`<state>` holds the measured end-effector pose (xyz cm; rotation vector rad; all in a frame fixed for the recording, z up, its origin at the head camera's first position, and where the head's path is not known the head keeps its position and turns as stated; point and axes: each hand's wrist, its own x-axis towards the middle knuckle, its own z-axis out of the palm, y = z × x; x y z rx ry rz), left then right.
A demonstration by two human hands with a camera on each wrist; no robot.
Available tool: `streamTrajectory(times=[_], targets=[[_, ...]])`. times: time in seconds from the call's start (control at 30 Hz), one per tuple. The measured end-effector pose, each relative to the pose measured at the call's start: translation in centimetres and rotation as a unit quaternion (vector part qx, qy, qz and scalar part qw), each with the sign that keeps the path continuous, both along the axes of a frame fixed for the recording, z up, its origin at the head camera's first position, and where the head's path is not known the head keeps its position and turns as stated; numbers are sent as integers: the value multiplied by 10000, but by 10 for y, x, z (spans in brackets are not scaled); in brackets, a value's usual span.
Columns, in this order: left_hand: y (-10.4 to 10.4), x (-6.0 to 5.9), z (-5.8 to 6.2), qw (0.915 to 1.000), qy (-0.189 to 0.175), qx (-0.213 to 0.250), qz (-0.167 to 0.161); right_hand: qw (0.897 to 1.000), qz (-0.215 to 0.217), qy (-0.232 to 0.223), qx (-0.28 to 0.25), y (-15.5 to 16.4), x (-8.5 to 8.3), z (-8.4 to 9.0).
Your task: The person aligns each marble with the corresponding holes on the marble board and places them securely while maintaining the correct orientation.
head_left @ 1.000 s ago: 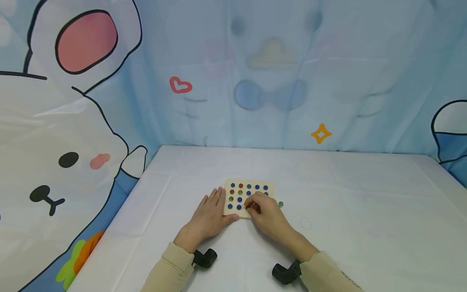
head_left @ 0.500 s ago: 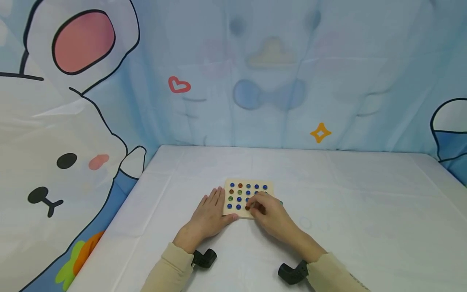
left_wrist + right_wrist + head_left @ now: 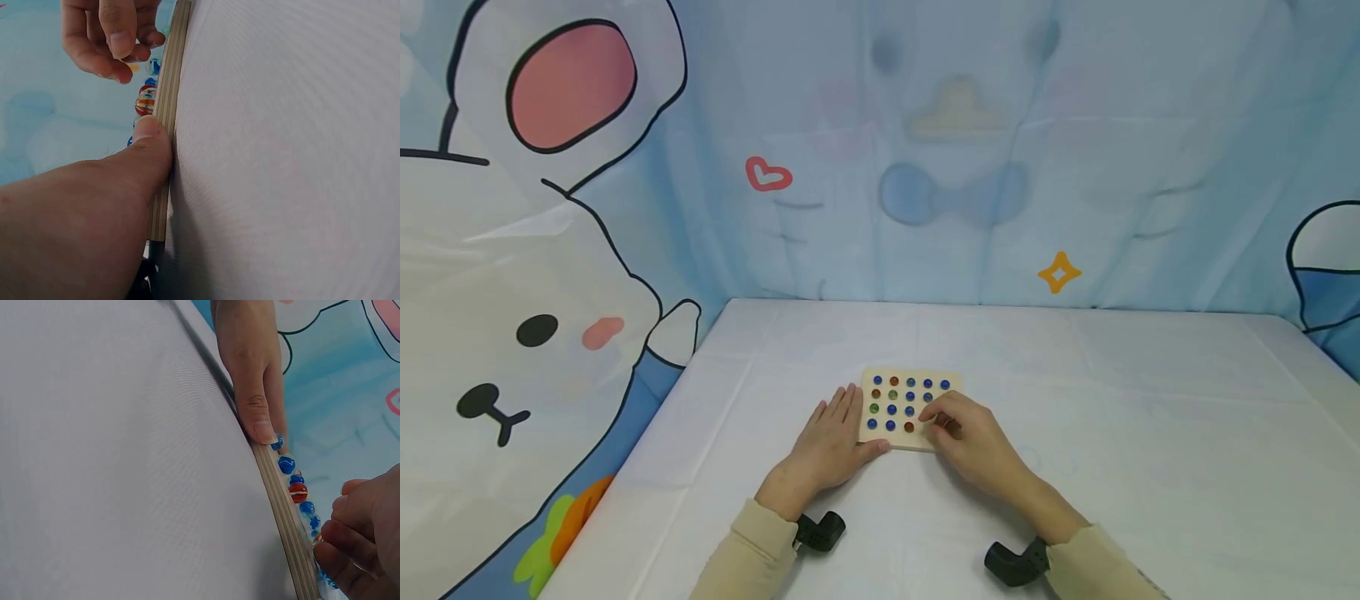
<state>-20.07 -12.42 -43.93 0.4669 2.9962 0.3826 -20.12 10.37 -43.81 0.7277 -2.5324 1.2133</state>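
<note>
No readable text, label, brand or number shows in any of the views. The backdrop (image 3: 925, 167) carries only drawn signs: a red heart outline (image 3: 769, 176) left of centre and an orange four-pointed star (image 3: 1059, 272) to the right, with faint cartoon shapes between them. The wooden board (image 3: 880, 436) and its marbles bear no print, and neither does the white tablecloth (image 3: 1150, 417). A dark mark on the right sleeve (image 3: 1138, 575) at the picture's bottom edge is too small and cut off to read.
</note>
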Motion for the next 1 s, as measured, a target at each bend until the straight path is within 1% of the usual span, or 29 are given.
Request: streamTrajectory(times=[0.2, 0.33, 0.5, 0.73, 1.0], targets=[[0, 1, 0, 10000, -1, 28, 12, 9999, -143, -27, 89, 6, 2, 3], [1, 1, -1, 10000, 21, 28, 10, 9996, -176, 217, 61, 12, 2, 2], [1, 1, -1, 10000, 88, 4, -17, 9985, -302, 433, 173, 19, 1, 4], [0, 2, 1, 10000, 59, 60, -44, 9972, -543, 438, 274, 29, 0, 5], [0, 2, 2, 9999, 27, 110, -56, 9950, -751, 552, 363, 36, -2, 6]])
